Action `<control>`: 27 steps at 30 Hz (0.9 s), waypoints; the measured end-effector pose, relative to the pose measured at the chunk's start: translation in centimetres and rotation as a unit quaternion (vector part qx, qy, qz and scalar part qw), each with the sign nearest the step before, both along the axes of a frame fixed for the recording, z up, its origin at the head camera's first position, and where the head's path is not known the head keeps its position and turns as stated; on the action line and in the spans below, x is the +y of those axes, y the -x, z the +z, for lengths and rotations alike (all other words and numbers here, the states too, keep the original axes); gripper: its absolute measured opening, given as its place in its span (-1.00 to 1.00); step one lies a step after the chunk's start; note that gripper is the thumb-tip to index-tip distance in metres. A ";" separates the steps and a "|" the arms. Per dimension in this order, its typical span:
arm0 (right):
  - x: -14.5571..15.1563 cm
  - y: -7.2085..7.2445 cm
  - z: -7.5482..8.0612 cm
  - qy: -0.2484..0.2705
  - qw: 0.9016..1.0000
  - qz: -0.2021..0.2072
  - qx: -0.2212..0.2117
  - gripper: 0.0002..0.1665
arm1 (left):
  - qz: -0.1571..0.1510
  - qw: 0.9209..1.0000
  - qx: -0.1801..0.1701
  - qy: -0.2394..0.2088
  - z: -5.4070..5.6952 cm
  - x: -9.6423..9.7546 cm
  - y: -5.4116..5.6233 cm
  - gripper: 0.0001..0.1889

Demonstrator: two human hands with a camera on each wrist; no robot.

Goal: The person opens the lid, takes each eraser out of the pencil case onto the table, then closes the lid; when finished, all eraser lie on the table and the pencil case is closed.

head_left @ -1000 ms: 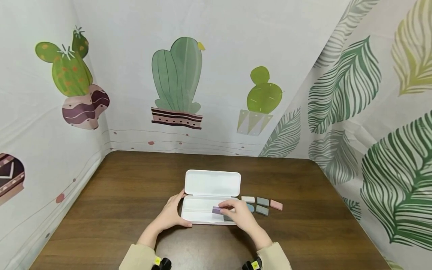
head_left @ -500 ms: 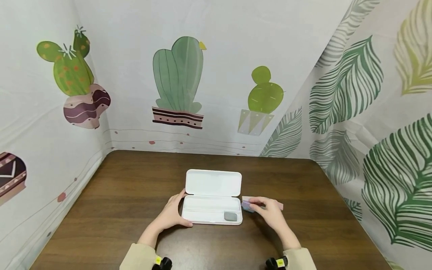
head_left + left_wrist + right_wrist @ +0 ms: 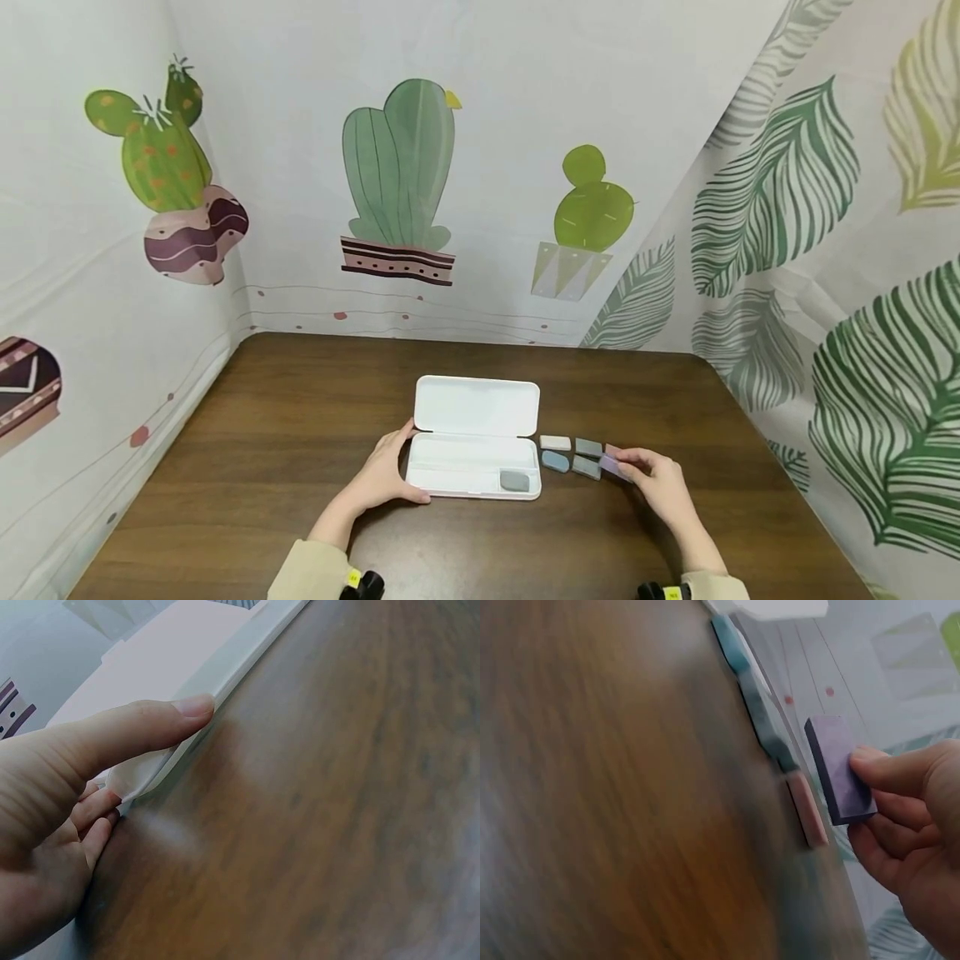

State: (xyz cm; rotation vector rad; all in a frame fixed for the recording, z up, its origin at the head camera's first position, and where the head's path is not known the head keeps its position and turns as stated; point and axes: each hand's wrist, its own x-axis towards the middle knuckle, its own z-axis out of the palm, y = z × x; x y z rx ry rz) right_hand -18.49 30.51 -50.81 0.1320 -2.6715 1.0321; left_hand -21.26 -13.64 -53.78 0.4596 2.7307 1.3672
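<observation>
A white pencil case (image 3: 457, 453) lies with its lid raised on the wooden table. My left hand (image 3: 378, 473) holds its left end, thumb at the front edge and fingers at the back. In the case's front right compartment sits a grey eraser (image 3: 514, 481). My right hand (image 3: 663, 490) pinches a purple eraser (image 3: 841, 769) between thumb and fingers, above the table. Close behind it is a pink eraser (image 3: 807, 810), mostly covered in the head view. Left of these lie a white eraser (image 3: 555, 443), a blue eraser (image 3: 555, 462) and two grey erasers (image 3: 587, 467).
The brown table (image 3: 315, 392) reaches back to a white cloth (image 3: 495, 100) printed with cacti. Another cloth with leaf prints (image 3: 772, 183) hangs along the right side.
My right hand has carried the purple eraser out from over the pencil case, rightward past the other erasers to the pink one. My left hand stays at the case.
</observation>
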 end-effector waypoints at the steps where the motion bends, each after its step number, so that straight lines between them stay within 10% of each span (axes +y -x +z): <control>1: 0.3 0.0 0.1 -0.008 1.000 -0.003 -0.010 -0.89 | -0.001 1.000 -0.001 0.000 0.0 0.0 0.0 0.38; 10: 1.6 -0.1 0.0 -0.038 0.994 0.004 -0.100 -0.89 | 0.000 1.000 -0.007 -0.001 0.1 0.0 0.0 0.39; 27: 1.4 1.0 -0.6 -0.070 0.996 0.006 -0.059 -0.89 | -0.001 1.000 -0.009 0.000 0.0 0.0 0.0 0.39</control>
